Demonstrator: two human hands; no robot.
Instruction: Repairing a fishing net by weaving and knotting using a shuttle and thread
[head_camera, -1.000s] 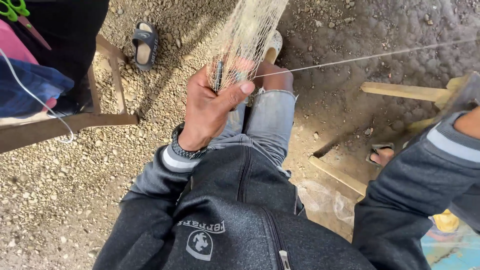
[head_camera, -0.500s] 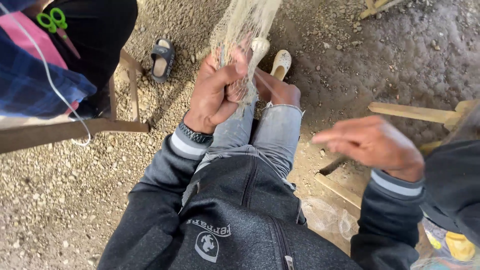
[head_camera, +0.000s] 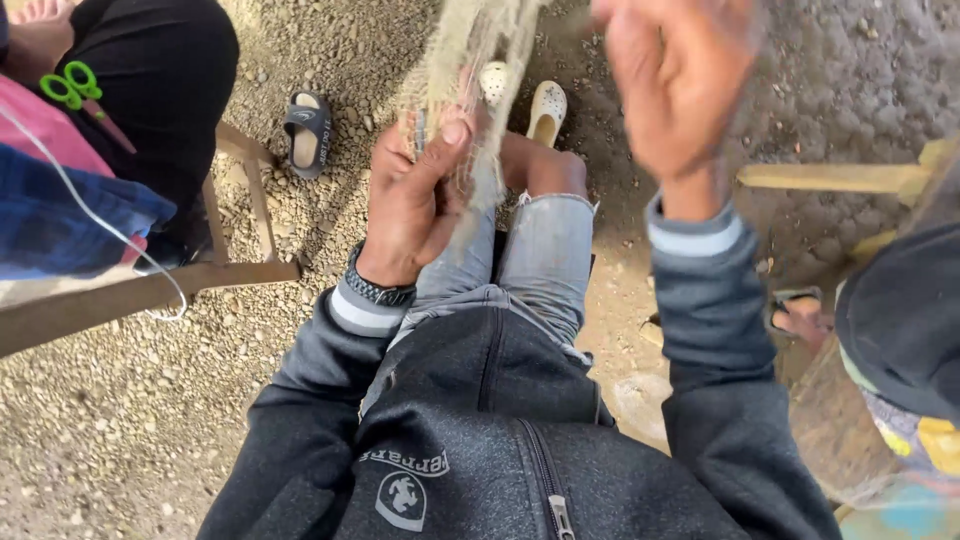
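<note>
Your left hand (head_camera: 410, 205) pinches the net (head_camera: 470, 90) at 12 o'clock, right hand (head_camera: 675, 85) open, blurred, empty; mending looks unfinished.

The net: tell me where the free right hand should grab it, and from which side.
Probably the hanging net just above the left hand, approached from its right. There the mesh is bunched into a narrow strand and held taut; the right hand is raised, open and blurred on that side.

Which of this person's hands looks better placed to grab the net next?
Probably the left hand: it already pinches the bunched pale net above the knees. The right hand is raised beside the net, blurred, fingers spread, apparently holding nothing.
</note>
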